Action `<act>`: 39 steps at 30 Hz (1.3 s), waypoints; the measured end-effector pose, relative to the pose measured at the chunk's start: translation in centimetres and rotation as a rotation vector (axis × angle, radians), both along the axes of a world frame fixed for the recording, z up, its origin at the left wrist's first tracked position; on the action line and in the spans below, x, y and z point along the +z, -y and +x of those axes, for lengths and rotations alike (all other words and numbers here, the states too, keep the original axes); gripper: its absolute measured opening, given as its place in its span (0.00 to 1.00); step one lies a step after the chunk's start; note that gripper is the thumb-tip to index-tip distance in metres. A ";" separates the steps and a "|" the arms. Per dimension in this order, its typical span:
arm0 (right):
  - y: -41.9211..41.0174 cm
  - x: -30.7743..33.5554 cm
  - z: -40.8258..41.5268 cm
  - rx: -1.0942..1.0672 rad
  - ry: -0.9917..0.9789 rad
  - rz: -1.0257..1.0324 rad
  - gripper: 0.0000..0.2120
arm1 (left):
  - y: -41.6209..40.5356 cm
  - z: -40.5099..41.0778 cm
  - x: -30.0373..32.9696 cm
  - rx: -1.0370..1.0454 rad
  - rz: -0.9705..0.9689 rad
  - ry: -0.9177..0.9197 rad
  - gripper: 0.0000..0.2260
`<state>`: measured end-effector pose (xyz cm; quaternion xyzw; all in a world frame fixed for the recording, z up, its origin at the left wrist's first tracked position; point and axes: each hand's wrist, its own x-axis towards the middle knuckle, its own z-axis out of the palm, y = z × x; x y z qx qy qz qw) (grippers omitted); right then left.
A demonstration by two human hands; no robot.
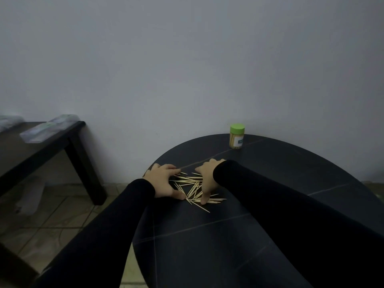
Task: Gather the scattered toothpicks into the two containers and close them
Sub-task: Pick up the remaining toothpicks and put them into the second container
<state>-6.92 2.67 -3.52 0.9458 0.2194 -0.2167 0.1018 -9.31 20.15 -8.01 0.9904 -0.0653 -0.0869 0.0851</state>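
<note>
Near the table's (270,183) left edge, our left hand (164,180) and right hand (204,177), fingers spread and gripping nothing, bracket the toothpicks (194,189) between them, the capped jar (236,136) at the far edge.

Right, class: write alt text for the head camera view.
Two hands, left and right, rake a loose pile of toothpicks together on a dark round table. A green-lidded toothpick container stands closed at the far edge.
</note>
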 end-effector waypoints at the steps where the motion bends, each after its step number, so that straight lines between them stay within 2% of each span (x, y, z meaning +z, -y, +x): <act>1: 0.1 0.0 0.0 0.022 0.021 0.011 0.46 | 0.0 0.2 0.0 -0.007 -0.005 0.030 0.40; 5: 1.0 -0.1 -0.3 0.099 0.071 0.116 0.37 | 0.3 0.3 0.1 -0.091 -0.013 0.111 0.30; 10: 1.5 -0.5 -1.0 0.137 0.092 0.151 0.27 | 1.4 -0.9 0.5 -0.215 -0.047 0.152 0.18; 13: 1.8 -0.1 -1.5 0.163 0.129 0.154 0.20 | 1.9 -1.5 0.6 -0.260 -0.053 0.198 0.14; 17: 2.4 0.1 -2.0 0.228 0.246 0.070 0.14 | 2.7 -2.2 0.7 -0.307 -0.044 0.212 0.13; 23: 2.9 0.4 -1.8 0.260 0.344 -0.064 0.13 | 3.5 -2.3 0.6 -0.353 0.004 0.258 0.12; 28: 3.3 0.9 -1.6 0.276 0.428 -0.094 0.11 | 4.1 -1.9 0.7 -0.313 -0.011 0.255 0.10; 35: 4.8 2.7 -1.8 0.288 0.519 -0.077 0.13 | 5.0 -1.1 2.4 -0.213 -0.079 0.307 0.07; 39: 6.8 4.2 -1.6 0.222 0.581 0.044 0.12 | 6.3 -0.9 3.5 -0.130 -0.185 0.339 0.07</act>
